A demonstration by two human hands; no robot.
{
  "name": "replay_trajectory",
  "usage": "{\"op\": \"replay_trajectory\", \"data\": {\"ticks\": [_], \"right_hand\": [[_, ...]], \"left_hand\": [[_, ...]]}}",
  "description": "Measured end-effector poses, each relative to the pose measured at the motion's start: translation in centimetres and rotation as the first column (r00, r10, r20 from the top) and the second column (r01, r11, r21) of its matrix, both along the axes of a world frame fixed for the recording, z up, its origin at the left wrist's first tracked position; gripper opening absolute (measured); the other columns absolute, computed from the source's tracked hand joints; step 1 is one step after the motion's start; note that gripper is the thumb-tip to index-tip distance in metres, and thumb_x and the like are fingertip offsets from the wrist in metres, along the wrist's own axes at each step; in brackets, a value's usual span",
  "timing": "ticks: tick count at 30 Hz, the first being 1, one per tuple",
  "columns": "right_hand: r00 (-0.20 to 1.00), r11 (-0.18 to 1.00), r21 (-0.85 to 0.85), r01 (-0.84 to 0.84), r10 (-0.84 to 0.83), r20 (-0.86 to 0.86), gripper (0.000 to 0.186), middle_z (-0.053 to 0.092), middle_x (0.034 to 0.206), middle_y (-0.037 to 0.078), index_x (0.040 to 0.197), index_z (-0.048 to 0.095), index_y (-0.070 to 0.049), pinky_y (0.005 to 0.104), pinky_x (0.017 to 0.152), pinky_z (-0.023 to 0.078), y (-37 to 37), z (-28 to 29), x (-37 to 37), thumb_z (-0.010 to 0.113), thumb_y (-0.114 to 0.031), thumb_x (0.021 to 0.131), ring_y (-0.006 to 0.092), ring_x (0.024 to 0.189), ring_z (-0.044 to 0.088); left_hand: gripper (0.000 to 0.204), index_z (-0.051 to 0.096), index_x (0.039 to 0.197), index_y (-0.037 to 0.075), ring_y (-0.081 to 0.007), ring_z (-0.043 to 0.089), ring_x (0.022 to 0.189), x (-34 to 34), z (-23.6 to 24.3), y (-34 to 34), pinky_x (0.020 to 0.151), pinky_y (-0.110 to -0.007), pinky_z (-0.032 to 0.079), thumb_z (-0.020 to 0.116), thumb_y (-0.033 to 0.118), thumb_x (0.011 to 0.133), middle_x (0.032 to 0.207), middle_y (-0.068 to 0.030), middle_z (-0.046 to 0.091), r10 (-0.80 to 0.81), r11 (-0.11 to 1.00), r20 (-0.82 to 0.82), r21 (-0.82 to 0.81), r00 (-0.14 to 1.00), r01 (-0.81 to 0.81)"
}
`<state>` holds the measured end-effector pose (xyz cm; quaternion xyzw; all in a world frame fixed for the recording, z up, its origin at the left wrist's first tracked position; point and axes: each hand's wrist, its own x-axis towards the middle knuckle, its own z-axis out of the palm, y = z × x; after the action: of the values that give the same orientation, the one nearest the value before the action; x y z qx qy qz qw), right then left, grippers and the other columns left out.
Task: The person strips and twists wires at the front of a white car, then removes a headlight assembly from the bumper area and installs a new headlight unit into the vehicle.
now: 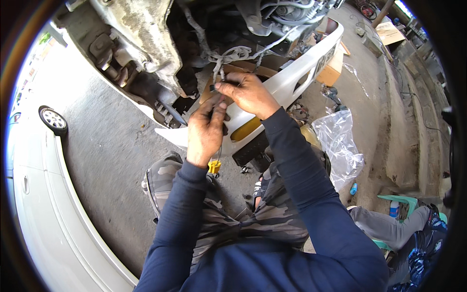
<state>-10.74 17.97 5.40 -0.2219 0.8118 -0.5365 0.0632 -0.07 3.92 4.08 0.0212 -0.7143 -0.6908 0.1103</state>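
Right hand [250,95] — fingers closed on end of taped wiring [234,53]. Left hand [205,132] just below — fingers curled, hold unclear. White bumper [286,86] beneath.

We see a pale grey, tape-wrapped cloth-like wiring bundle [236,53], slack and bunched into loops, its narrow strands hanging down to where we pinch them. A small black piece [212,88] shows there, mostly hidden, its exact shape unclear to us. Below our grip, a thin dark wire [221,152] hangs in a slight curve.
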Motion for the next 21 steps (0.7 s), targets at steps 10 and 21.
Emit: {"op": "replay_trajectory", "data": {"ticks": [10, 21], "right_hand": [[0.949, 0.984, 0.178, 0.021, 0.036, -0.314, 0.029, 0.062, 0.134, 0.020, 0.120, 0.066, -0.001, 0.0411, 0.102, 0.049, 2.3, 0.1, 4.4, 0.059, -0.026, 0.106, 0.0381, 0.121, 0.061], [0.982, 0.998, -0.060, 0.026, -0.037, -0.185, 0.038, 0.069, 0.103, 0.009, 0.128, 0.060, 0.001, 0.0307, 0.086, 0.051, 1.2, 1.8, 4.0, 0.064, -0.029, 0.105, 0.0129, 0.098, 0.063]], "left_hand": [[0.028, 0.076, 0.102, 0.000, -0.0134, 0.057, 0.059, 0.5, -0.8, 1.3, 0.060, -0.031, 0.047, 0.067, 0.026, 0.103, 0.070, -0.0072, 0.065, 0.215, 0.964, -0.104, -0.137, 0.971, -0.228], [0.027, 0.071, 0.118, 0.001, -0.0391, 0.072, 0.086, 1.6, -0.8, 0.9, 0.075, -0.045, 0.055, 0.061, 0.019, 0.101, 0.091, -0.0213, 0.073, 0.137, 0.860, -0.268, -0.446, 0.954, -0.248]]}}
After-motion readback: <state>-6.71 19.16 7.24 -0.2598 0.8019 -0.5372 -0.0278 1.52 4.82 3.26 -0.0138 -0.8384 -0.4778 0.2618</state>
